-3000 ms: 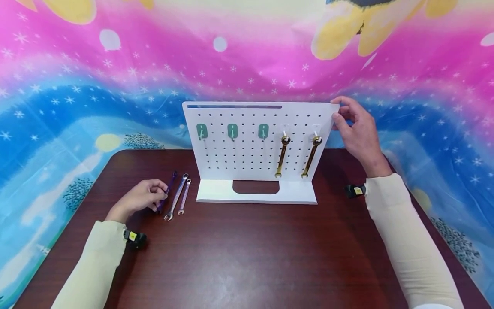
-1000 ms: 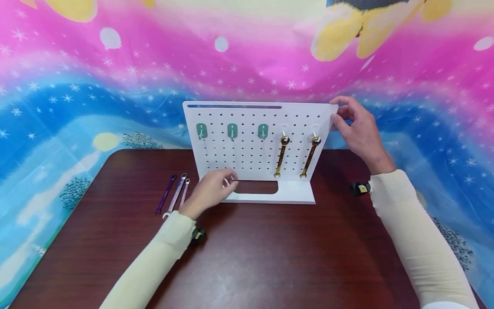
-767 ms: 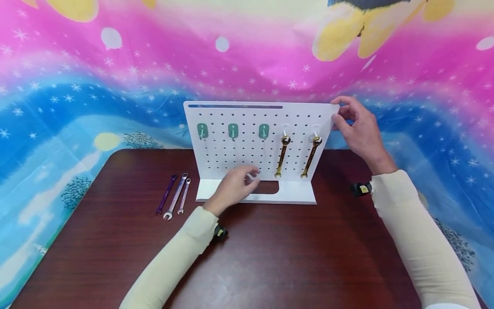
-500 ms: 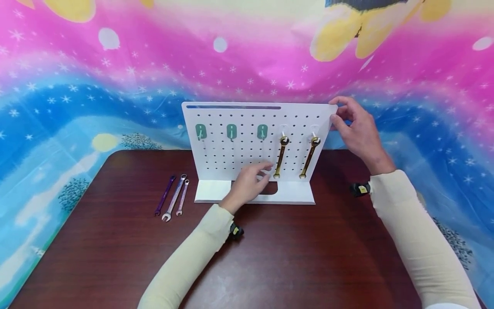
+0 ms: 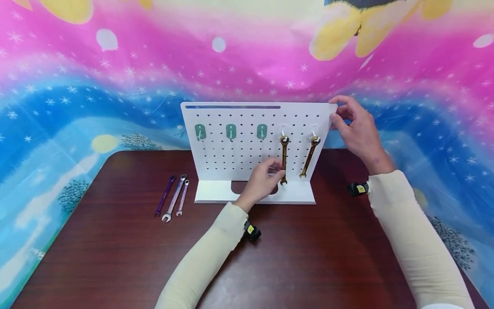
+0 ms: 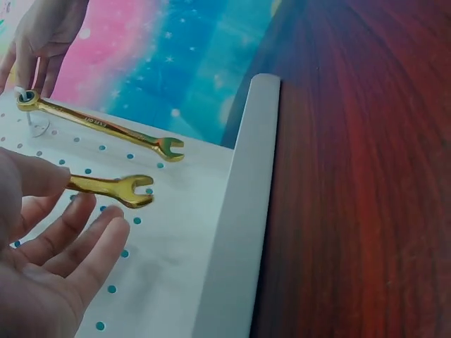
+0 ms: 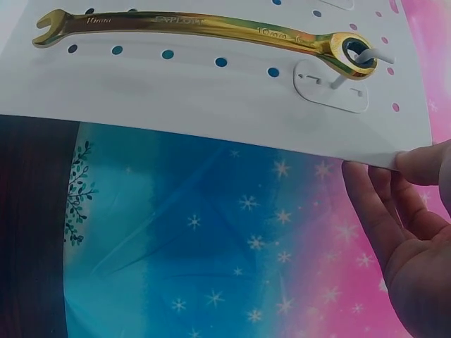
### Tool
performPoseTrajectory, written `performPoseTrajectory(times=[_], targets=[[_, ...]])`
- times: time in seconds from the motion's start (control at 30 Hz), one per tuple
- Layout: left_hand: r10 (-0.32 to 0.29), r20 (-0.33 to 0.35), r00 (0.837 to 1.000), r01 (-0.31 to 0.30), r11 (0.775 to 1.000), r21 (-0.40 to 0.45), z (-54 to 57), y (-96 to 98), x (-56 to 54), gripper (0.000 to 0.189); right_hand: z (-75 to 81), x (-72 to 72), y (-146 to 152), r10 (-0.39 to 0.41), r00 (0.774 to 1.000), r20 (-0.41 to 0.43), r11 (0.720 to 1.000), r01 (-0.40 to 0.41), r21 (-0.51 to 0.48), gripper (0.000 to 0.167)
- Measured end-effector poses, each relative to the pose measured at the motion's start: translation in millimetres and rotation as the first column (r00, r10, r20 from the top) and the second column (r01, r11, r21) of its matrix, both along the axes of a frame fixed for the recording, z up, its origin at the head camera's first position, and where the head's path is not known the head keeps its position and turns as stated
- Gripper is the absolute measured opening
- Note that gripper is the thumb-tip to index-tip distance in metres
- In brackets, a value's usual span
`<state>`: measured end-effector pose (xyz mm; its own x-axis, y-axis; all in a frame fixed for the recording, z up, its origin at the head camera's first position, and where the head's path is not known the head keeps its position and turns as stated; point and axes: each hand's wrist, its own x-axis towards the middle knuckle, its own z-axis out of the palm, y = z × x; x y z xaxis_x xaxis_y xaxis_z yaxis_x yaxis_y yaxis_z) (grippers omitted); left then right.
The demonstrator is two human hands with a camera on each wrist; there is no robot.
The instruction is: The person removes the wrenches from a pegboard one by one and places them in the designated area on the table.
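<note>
A white pegboard [image 5: 221,152] stands upright on its base at the back of the table. In the head view my left hand [image 5: 260,183] pinches the lower shaft of a gold combination wrench [image 5: 284,154], whose ring end is still on a white hook. The left wrist view shows the open jaw of this wrench [image 6: 130,190] past my thumb, with the other fingers spread. A second gold wrench [image 5: 310,156], marked 10mm in the right wrist view, hangs from the rightmost hook. My right hand [image 5: 359,133] grips the board's upper right corner between thumb and fingers.
Left of the board lie a purple wrench [image 5: 165,195], a silver wrench [image 5: 175,197] and a smaller pinkish wrench [image 5: 183,197]. The board carries three green hooks, the nearest to the gold wrenches being this hook [image 5: 262,131]. A patterned cloth [image 5: 154,116] hangs behind.
My left hand has moved right from beside the purple wrench, across the board's base, and taken hold of the gold wrench, whose lower end has swung slightly right. The right hand keeps its place.
</note>
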<state>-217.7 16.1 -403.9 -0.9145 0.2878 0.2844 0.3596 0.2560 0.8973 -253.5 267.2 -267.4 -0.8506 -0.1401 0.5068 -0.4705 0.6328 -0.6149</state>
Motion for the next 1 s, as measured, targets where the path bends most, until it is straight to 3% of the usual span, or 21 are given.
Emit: performPoseTrajectory(times=[0.2,0.5,0.87,1.0], targets=[[-0.028,0.075,0.997,0.022,0.996,0.090,-1.0,0.0,0.7,0.011,0.9,-0.1,-2,-0.003,1.000,0.002,1.000,0.003,-0.003,0.039],[-0.139,0.174,0.975,0.097,0.968,0.230,1.1,0.5,6.5,0.016,0.1,0.2,-2,-0.024,1.000,0.017,1.000,0.024,0.001,0.040],[-0.295,0.230,0.927,0.201,0.911,0.359,13.3,-3.5,16.7,0.035,1.0,0.1,-3,-0.031,0.999,0.039,1.000,0.030,0.009,0.040],[-0.319,0.242,0.916,0.212,0.898,0.385,17.9,-3.3,19.7,0.035,1.1,0.5,-2,-0.034,0.999,0.042,0.999,0.034,0.008,0.040]])
